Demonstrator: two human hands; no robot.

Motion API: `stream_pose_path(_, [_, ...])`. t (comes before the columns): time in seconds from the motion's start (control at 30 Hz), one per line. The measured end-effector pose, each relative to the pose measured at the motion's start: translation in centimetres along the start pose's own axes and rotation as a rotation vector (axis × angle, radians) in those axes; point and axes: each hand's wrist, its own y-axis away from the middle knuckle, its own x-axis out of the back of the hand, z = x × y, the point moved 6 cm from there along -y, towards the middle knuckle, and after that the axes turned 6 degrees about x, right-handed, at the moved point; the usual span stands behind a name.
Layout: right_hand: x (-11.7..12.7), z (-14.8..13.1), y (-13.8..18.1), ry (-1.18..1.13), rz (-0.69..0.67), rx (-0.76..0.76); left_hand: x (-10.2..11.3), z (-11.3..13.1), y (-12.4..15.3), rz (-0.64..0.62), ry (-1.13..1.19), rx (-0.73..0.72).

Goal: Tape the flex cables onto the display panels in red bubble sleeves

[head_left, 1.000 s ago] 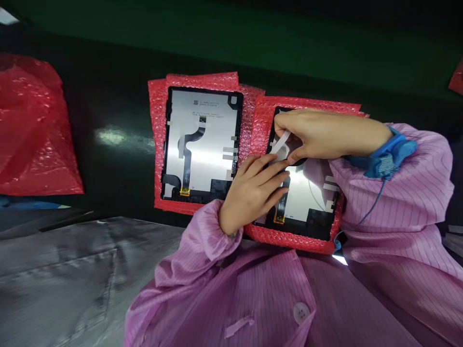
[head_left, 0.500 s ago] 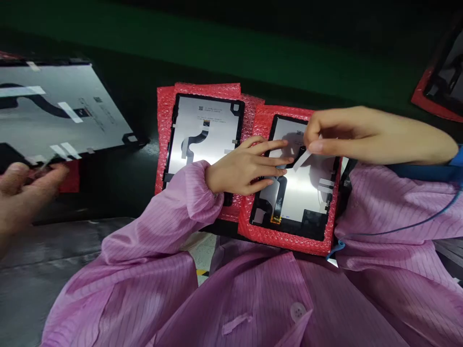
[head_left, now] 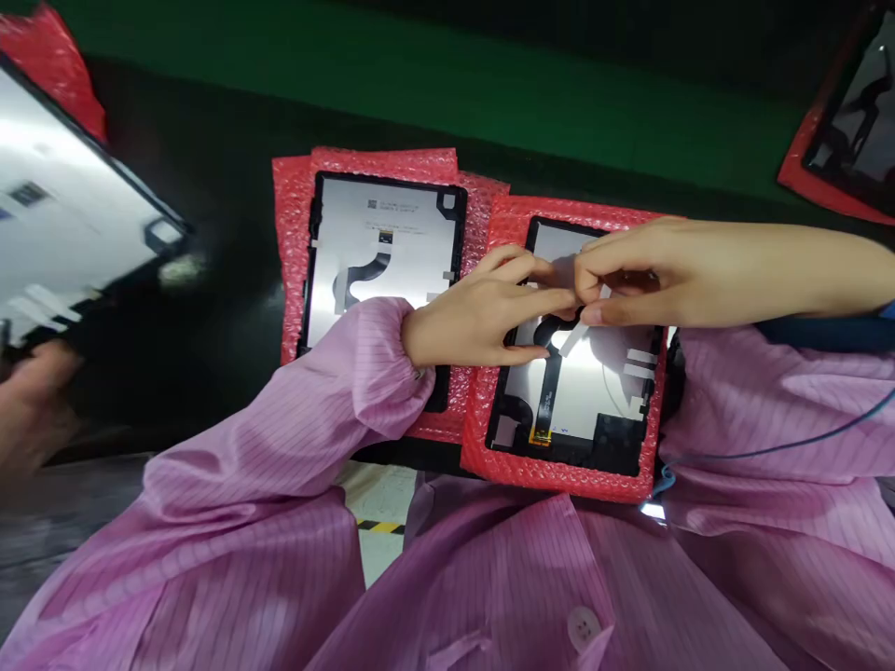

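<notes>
Both hands meet over the near display panel (head_left: 594, 373).
Right hand (head_left: 629, 275) pinches a pale tape strip (head_left: 571, 340) between thumb and forefinger, just above the panel's glossy silver back; left hand (head_left: 482, 312) rests fingers spread on the panel's upper left edge, red bubble wrap (head_left: 482, 438) beneath.

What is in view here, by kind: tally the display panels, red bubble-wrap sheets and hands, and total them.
Silver-backed, black-framed display panels: 4
Red bubble-wrap sheets: 4
Hands: 3, the left hand, the right hand, a co-worker's hand
Total: 11
</notes>
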Motion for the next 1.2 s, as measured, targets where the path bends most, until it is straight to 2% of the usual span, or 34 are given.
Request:
stream_pose_path(0.17, [-0.3,-0.4,-0.4,0.134,0.017,-0.004,-0.5,-0.8,0.4,0.011,0.070,0.098])
stream_pose_path(0.3, [-0.2,-1.7,-0.8,0.186,0.009,0.102,-0.5,-0.7,0.7,0.022,0.108,0.137])
stream_pose_path(0.4, [0.4,-1.7,-0.6,0.052,0.045,0.060,-0.4,-0.2,0.9,0.023,0.093,0.130])
stream_pose_path(0.5, [1.0,-1.2,-0.1,-0.165,0.146,0.017,-0.4,0.4,1.2,0.061,0.014,0.130])
stream_pose_path(0.63, [1.2,-0.3,0.4,-0.314,0.296,0.001,0.5,2.1,2.0,0.215,-0.108,0.144])
stream_pose_path(0.7, [1.2,-0.3,0.6,-0.326,0.321,0.060,0.9,3.7,2.7,0.282,-0.178,0.167])
stream_pose_path(0.8, [0.7,-0.8,0.9,-0.250,0.181,0.160,0.6,6.8,4.1,0.329,-0.304,0.219])
stream_pose_path(0.87, [0.1,-0.9,0.9,-0.184,0.030,0.169,-0.1,8.5,4.9,0.351,-0.360,0.279])
stream_pose_path(0.93, [-0.3,-1.0,0.6,-0.148,-0.062,0.151,-1.0,9.5,5.4,0.365,-0.390,0.350])
stream_pose_path(1.03, [-0.7,-0.9,-0.5,-0.103,-0.119,0.119,-2.2,10.2,5.7,0.369,-0.430,0.421])
stream_pose_path(1.2, [-1.6,-0.6,-2.5,-0.009,-0.137,0.100,-2.4,10.5,5.6,0.378,-0.457,0.453])
